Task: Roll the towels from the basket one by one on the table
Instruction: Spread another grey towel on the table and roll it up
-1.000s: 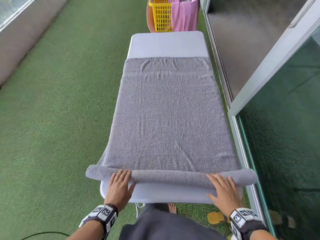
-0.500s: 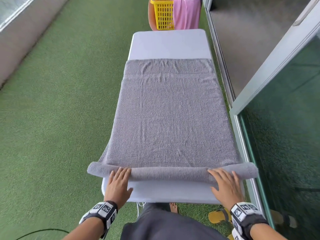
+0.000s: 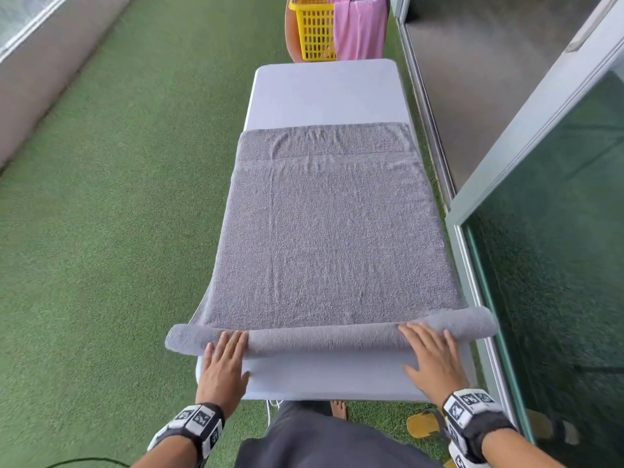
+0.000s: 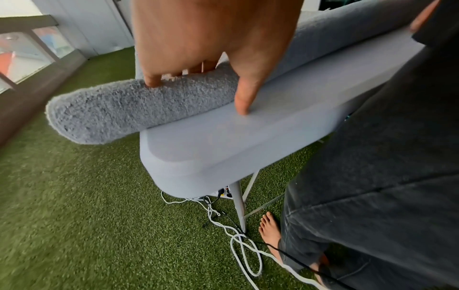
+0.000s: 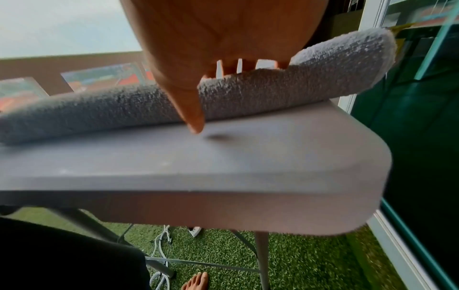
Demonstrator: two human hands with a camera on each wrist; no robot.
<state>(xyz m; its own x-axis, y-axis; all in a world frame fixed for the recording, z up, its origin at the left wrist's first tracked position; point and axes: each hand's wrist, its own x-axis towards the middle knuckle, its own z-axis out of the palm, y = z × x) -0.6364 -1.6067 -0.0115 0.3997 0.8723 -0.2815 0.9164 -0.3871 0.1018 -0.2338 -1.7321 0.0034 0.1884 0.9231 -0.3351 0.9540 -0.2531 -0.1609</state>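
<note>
A grey towel (image 3: pixel 331 238) lies flat along the white table (image 3: pixel 324 89). Its near end is wound into a thin roll (image 3: pixel 324 337) that overhangs both table sides. My left hand (image 3: pixel 224 363) lies flat with straight fingers on the roll's left part (image 4: pixel 139 109), thumb down on the tabletop. My right hand (image 3: pixel 430 361) lies the same way on the roll's right part (image 5: pixel 285 92), thumb touching the table (image 5: pixel 223 162). A yellow basket (image 3: pixel 315 32) stands beyond the table's far end with a pink towel (image 3: pixel 359 28) draped over its rim.
Green artificial turf (image 3: pixel 118 214) covers the floor to the left. A glass sliding door and its frame (image 3: pixel 506 204) run close along the table's right side. White and black cables (image 4: pixel 236 235) lie on the turf under the table near my bare foot (image 4: pixel 269 229).
Both hands have pushed the roll a little farther away from me, so more bare tabletop shows at the near edge and the roll is slightly thicker.
</note>
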